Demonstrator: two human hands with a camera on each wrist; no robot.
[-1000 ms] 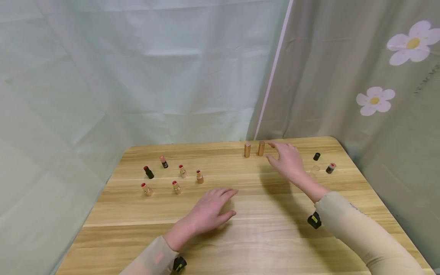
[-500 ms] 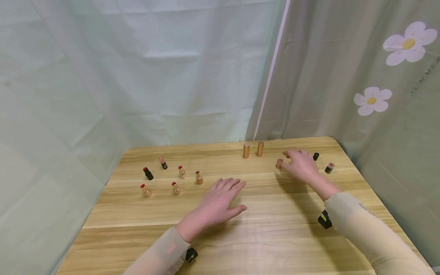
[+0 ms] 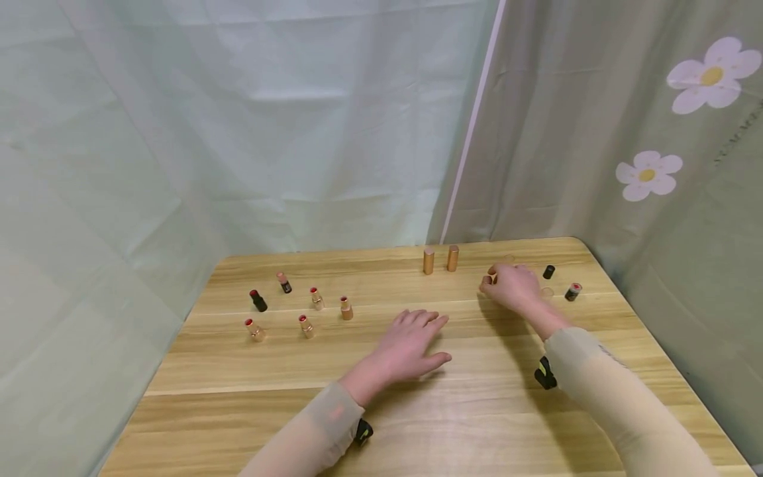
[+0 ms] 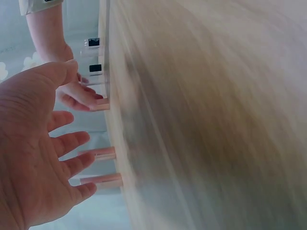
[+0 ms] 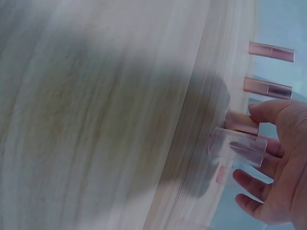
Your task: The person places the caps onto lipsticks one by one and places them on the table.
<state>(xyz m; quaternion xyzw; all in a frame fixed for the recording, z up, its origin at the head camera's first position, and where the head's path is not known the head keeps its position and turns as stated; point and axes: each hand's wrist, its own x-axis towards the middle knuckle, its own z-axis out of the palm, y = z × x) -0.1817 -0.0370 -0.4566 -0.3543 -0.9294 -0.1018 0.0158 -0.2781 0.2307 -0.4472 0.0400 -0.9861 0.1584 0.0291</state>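
My right hand [image 3: 514, 286] is at the right back of the table, its thumb and fingers pinching a short copper-coloured lipstick cap [image 5: 242, 122] that stands upright. A clear cylindrical cap [image 5: 237, 147] overlaps the fingers in the right wrist view. To the left of that hand, two taller copper-coloured lipstick caps [image 3: 428, 262] [image 3: 453, 258] stand near the back edge. My left hand [image 3: 405, 348] hovers low over the middle of the table, fingers spread and holding nothing; the left wrist view shows its palm [image 4: 29, 148].
Several uncapped lipsticks [image 3: 306, 326] stand at the left, some copper-coloured, with a black lipstick [image 3: 258, 301] among them. On the right are a small black cap [image 3: 549, 271] and a black-and-clear piece with a red top [image 3: 573, 291]. Curtains hang behind the wooden table [image 3: 477, 424].
The right hand has moved from beside the standing copper-coloured caps rightward to the short one, and its fingers have closed in on it. My left hand has drifted right, staying spread.
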